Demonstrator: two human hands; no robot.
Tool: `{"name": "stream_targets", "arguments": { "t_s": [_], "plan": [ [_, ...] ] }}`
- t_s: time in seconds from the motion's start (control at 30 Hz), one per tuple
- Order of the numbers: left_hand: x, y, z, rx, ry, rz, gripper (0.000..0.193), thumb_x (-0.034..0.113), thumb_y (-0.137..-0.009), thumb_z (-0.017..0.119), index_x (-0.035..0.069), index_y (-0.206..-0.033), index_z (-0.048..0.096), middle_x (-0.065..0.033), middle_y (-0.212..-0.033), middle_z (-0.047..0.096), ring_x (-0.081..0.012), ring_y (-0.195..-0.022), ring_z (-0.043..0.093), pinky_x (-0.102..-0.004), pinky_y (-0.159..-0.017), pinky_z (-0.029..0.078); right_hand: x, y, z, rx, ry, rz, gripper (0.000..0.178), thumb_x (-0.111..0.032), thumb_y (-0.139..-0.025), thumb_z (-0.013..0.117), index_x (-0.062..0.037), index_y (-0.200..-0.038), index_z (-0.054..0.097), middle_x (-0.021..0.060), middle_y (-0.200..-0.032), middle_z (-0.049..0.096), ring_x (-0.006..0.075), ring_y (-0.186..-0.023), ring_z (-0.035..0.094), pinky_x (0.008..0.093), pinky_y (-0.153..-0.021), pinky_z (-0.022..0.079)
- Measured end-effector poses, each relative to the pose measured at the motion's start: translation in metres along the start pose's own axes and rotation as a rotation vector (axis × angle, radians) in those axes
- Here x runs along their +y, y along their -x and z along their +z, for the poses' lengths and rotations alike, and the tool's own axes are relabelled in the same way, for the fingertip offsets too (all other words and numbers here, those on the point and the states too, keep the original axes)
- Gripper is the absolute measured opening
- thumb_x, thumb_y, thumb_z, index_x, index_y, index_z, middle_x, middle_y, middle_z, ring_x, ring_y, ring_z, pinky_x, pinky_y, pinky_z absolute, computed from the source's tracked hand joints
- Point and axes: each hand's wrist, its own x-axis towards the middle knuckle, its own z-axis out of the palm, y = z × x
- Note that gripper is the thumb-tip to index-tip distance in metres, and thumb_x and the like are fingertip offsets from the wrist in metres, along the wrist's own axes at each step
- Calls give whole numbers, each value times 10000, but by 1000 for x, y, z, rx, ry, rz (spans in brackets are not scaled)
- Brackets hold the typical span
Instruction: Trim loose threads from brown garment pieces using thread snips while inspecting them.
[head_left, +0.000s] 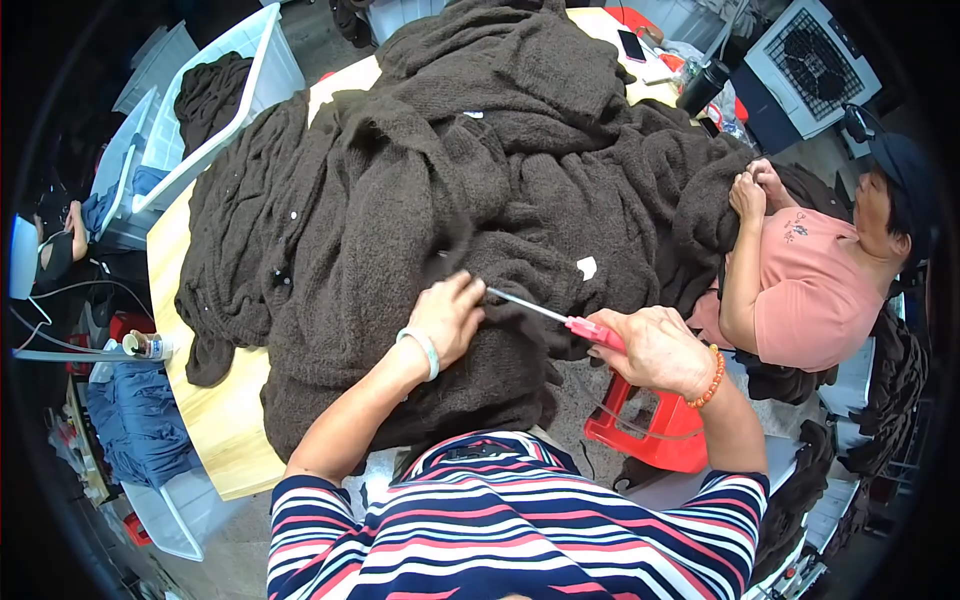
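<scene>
A large heap of dark brown knit fabric [385, 200] lies before me, with thick folds. My left hand [447, 312] has its fingers bent together on a fold of this fabric, pinching it. In my right hand [655, 348] is a red-pink handled tool [598, 333] with a long thin metal shaft. Its shaft points left, and the tip ends right beside my left fingertips. Whether the tip has a hook or a flat end is too small to tell.
The pale wooden table [222, 425] shows along the left. White bins [255, 95] stand beyond it, and blue cloth [140, 420] fills another at lower left. A red stool [655, 430] is under my right arm. At right, a co-worker [815, 285] handles the same brown fabric.
</scene>
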Motion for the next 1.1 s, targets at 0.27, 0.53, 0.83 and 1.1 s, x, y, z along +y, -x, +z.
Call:
{"name": "stream_targets", "arguments": {
  "t_s": [0.27,0.53,0.83,1.1],
  "plan": [
    [-23,-67,-21,-262,-170,-632,307,164,-872,601,-7,-1128,613,-233,-1216,562,-401,-988,633,-457,-888,512,-2,-28,19,146,19,-108,300,-231,-853,647,-105,-1122,604,164,-788,667,344,-762,662,434,-681,517],
    [-40,-35,-17,-155,102,-456,192,189,-832,641,37,-932,701,-160,-976,641,-334,-959,617,-402,-868,490,-8,-19,8,-36,62,-127,289,-256,-838,663,-101,-1080,626,171,-721,654,358,-732,660,446,-672,518],
    [38,66,-21,34,78,-260,382,46,-828,614,-72,-1187,557,-243,-1308,500,-381,-1189,508,-412,-1034,414,-24,-13,8,-148,-12,-170,258,-251,-860,633,-73,-1045,608,179,-718,651,369,-728,658,466,-678,512],
    [35,130,-35,201,260,-144,384,-96,-767,578,-31,-1143,616,-219,-1276,564,-372,-1163,565,-413,-984,468,-59,-18,15,-354,18,-344,278,-211,-832,629,-70,-1071,621,193,-690,642,361,-678,659,456,-624,515]
  ]
}}
